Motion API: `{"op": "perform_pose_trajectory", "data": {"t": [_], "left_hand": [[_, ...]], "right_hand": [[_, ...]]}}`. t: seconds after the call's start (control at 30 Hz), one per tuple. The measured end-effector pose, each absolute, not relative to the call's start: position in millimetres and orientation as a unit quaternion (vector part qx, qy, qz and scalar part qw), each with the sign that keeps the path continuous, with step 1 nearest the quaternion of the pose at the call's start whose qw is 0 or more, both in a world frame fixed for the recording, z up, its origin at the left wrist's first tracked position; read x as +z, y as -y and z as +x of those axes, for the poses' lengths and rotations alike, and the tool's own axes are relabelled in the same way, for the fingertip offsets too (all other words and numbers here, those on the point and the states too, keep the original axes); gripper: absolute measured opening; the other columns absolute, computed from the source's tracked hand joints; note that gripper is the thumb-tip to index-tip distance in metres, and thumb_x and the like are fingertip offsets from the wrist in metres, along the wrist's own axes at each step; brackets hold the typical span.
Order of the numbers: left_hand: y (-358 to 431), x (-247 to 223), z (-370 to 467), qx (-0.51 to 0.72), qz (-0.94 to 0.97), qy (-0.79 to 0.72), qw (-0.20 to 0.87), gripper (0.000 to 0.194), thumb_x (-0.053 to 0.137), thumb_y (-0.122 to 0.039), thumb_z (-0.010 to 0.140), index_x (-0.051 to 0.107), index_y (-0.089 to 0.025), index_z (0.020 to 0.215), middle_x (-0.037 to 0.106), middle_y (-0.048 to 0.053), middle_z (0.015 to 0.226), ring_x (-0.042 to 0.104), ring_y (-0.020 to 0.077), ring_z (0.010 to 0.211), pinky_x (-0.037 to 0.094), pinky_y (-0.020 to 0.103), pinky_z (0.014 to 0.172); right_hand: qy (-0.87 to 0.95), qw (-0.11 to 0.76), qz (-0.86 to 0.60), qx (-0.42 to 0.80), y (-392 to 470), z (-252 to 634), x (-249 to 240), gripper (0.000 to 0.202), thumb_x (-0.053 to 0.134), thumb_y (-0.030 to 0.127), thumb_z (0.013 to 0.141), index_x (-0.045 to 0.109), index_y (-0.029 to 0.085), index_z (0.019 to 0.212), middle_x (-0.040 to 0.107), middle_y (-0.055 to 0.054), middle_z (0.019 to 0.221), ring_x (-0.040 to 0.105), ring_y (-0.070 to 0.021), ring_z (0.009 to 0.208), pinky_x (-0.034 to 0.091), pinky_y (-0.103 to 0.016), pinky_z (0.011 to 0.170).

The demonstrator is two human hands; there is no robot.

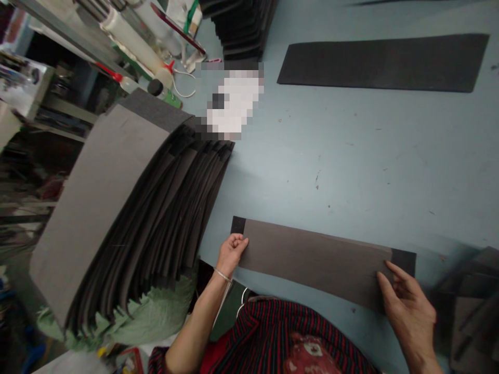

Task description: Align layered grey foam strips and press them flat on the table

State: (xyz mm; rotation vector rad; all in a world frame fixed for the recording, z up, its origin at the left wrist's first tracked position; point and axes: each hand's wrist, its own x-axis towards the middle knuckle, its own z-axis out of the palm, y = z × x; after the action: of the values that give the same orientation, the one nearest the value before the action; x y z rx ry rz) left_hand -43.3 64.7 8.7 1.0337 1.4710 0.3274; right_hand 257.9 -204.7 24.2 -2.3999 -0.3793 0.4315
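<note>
A long grey-brown sheet with black ends [312,254] lies along the near edge of the blue-grey table. At its left end, my left hand [232,252] pinches the sheet between thumb and curled fingers, close to the black end strip. My right hand [411,301] rests over the right end, thumb and forefinger stretched out and apart on the surface, the other fingers partly bent. Its palm hides the lower right corner. To the left, a thick fanned stack of similar sheets [105,150] leans over the table edge on a green cloth [163,306].
A black sheet [382,63] lies across the far side of the table [351,156]. Another dark stack [245,26] stands at the back. Bottles, including a green one with a black cap [166,93], crowd the back left. Dark pieces [475,306] sit at right. One patch is pixelated.
</note>
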Motion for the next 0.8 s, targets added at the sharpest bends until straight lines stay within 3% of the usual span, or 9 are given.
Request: {"op": "perform_pose_trajectory", "data": {"t": [0.23, 0.37, 0.47, 0.63, 0.8], "left_hand": [[-70.3, 9.3, -43.6, 0.102, 0.540, -0.646, 0.529, 0.032, 0.071, -0.045, 0.067, 0.051, -0.021, 0.070, 0.046, -0.005, 0.051, 0.038, 0.0108, 0.046, 0.025, 0.024, 0.049], [-79.1, 32.6, -39.8, -0.003, 0.714, -0.638, 0.289, 0.025, 0.067, -0.045, 0.072, 0.059, -0.023, 0.082, 0.059, 0.003, 0.064, 0.052, 0.0213, 0.061, 0.032, 0.030, 0.058], [-82.6, 43.0, -26.9, 0.037, 0.804, -0.566, 0.178, 0.026, 0.059, -0.042, 0.081, 0.060, -0.020, 0.096, 0.062, 0.011, 0.089, 0.057, 0.0294, 0.086, 0.040, 0.038, 0.074], [-50.1, 36.9, 30.4, 0.112, 0.890, -0.365, 0.249, 0.028, 0.052, -0.028, 0.089, 0.057, -0.018, 0.114, 0.059, 0.014, 0.115, 0.050, 0.0292, 0.115, 0.039, 0.044, 0.099], [5.0, 28.8, 79.8, 0.083, 0.936, -0.239, 0.244, 0.043, 0.048, -0.022, 0.091, 0.046, -0.014, 0.133, 0.049, 0.015, 0.138, 0.034, 0.0283, 0.136, 0.033, 0.047, 0.108]], "right_hand": [[0.141, 0.346, -0.913, 0.162, 206.2, 257.9, 21.4, 0.054, 0.065, 0.054, 0.076, 0.062, 0.023, 0.121, 0.057, 0.000, 0.083, 0.048, -0.0121, 0.065, 0.040, -0.026, 0.064], [0.144, 0.354, -0.909, 0.166, 196.0, 254.2, 23.9, 0.053, 0.064, 0.052, 0.077, 0.063, 0.020, 0.119, 0.058, -0.001, 0.080, 0.049, -0.0126, 0.064, 0.042, -0.026, 0.062], [0.171, 0.360, -0.902, 0.167, 184.1, 247.7, 24.1, 0.048, 0.061, 0.049, 0.081, 0.062, 0.019, 0.119, 0.059, -0.002, 0.080, 0.049, -0.0126, 0.064, 0.044, -0.026, 0.062], [0.210, 0.359, -0.894, 0.167, 172.5, 241.7, 20.4, 0.041, 0.056, 0.042, 0.086, 0.060, 0.020, 0.120, 0.058, -0.002, 0.081, 0.049, -0.0129, 0.065, 0.045, -0.027, 0.066], [0.218, 0.358, -0.894, 0.159, 173.9, 241.1, 20.9, 0.036, 0.055, 0.037, 0.087, 0.059, 0.021, 0.120, 0.058, -0.001, 0.083, 0.048, -0.0124, 0.066, 0.044, -0.027, 0.067]]}}
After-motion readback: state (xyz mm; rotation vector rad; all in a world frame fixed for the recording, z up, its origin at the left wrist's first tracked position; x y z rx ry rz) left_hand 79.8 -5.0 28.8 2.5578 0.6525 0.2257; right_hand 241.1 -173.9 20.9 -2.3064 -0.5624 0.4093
